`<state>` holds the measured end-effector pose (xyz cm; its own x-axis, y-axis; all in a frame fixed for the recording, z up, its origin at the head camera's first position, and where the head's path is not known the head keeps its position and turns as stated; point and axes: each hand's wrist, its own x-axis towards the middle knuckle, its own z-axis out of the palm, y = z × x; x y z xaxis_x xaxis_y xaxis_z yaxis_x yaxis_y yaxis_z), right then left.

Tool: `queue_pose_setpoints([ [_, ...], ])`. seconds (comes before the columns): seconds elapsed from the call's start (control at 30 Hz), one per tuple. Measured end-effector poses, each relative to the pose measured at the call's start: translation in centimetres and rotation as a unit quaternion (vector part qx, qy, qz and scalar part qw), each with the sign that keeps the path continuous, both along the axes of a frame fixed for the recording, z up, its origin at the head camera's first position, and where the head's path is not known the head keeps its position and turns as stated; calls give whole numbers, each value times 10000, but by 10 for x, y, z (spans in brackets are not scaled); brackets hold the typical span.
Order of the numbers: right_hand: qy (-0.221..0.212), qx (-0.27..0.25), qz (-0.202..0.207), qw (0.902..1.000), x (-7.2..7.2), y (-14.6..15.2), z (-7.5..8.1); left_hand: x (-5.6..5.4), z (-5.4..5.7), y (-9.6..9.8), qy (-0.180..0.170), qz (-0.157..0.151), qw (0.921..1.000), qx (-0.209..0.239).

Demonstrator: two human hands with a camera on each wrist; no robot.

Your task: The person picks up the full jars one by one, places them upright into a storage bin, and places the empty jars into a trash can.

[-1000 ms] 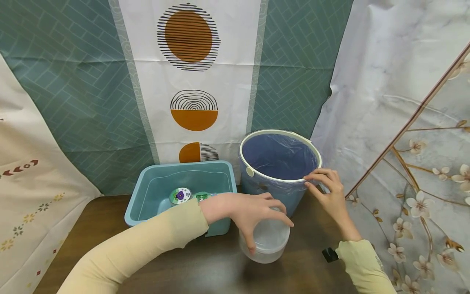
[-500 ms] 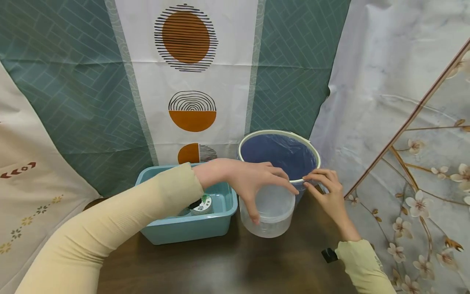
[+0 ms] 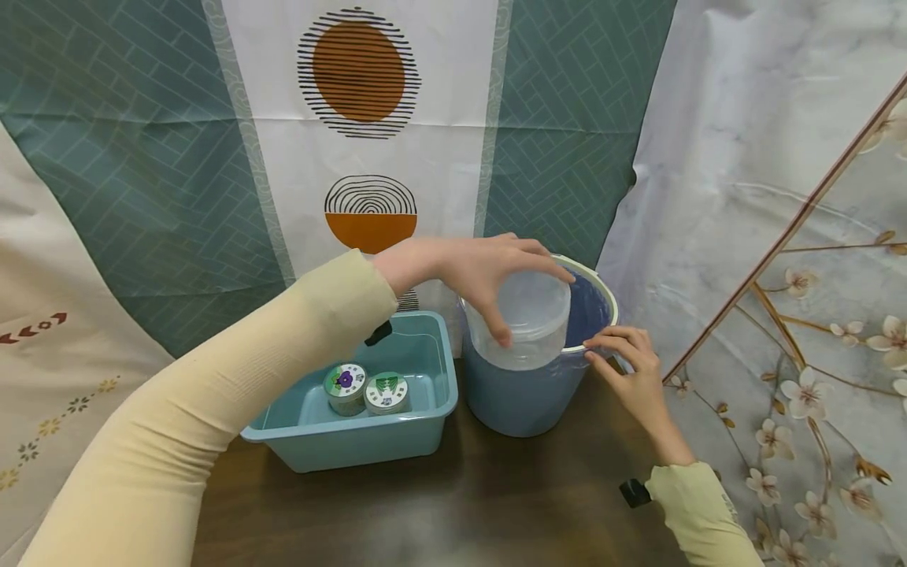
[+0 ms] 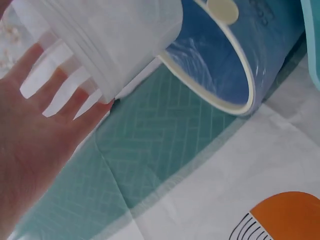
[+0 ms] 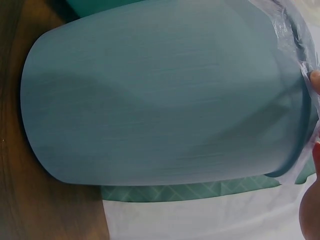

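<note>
My left hand (image 3: 476, 272) grips a clear round plastic tub (image 3: 533, 327) from above, thumb on the near side and fingers over the far side. The tub hangs over the near left part of the opening of a blue trash can (image 3: 520, 405), which has a cream rim and a thin plastic liner. In the left wrist view the tub (image 4: 125, 40) covers part of the can's opening. My right hand (image 3: 634, 370) pinches the can's rim and liner at the near right. Up close in the right wrist view are the can's side (image 5: 160, 105) and the crumpled liner (image 5: 290, 35).
Left of the can stands a teal plastic basin (image 3: 354, 449). Inside it sit two small round tubs, one with a purple flower label (image 3: 345, 379) and one with a green label (image 3: 387, 390). Patterned cloths (image 3: 567, 157) hang behind and at both sides of the dark wooden table (image 3: 453, 512).
My left hand has lifted the clear tub from low in front of the trash can up to its opening. The right hand stays on the rim.
</note>
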<state>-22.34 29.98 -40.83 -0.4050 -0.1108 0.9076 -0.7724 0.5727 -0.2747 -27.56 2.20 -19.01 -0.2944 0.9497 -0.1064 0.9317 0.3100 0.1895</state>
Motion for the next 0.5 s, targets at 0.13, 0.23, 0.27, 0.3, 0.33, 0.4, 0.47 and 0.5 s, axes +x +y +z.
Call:
queue_pose_setpoints([
  [0.13,0,-3,-54,10000,-1,2,-2,-14,3,6,87,215,9995,214],
  [0.23,-29,4,-65,10000,-5,8,-7,-24,3,11,125,351,9987,340],
  [0.27,-41,7,-75,10000,-7,9,-9,-28,2,12,134,398,9984,386],
  [0.3,-55,11,-70,10000,-8,11,-11,-31,1,13,141,453,9980,424],
  [0.33,-70,13,-81,9999,-9,12,-12,-34,1,13,139,521,9975,458],
  [0.4,-81,14,-101,9999,-9,12,-13,-40,-2,15,128,650,9965,505],
  [0.47,-86,14,-121,9999,-9,12,-13,-47,-6,16,103,804,9954,517],
  [0.5,-86,12,-116,9999,-9,12,-13,-50,-8,16,85,870,9949,502],
])
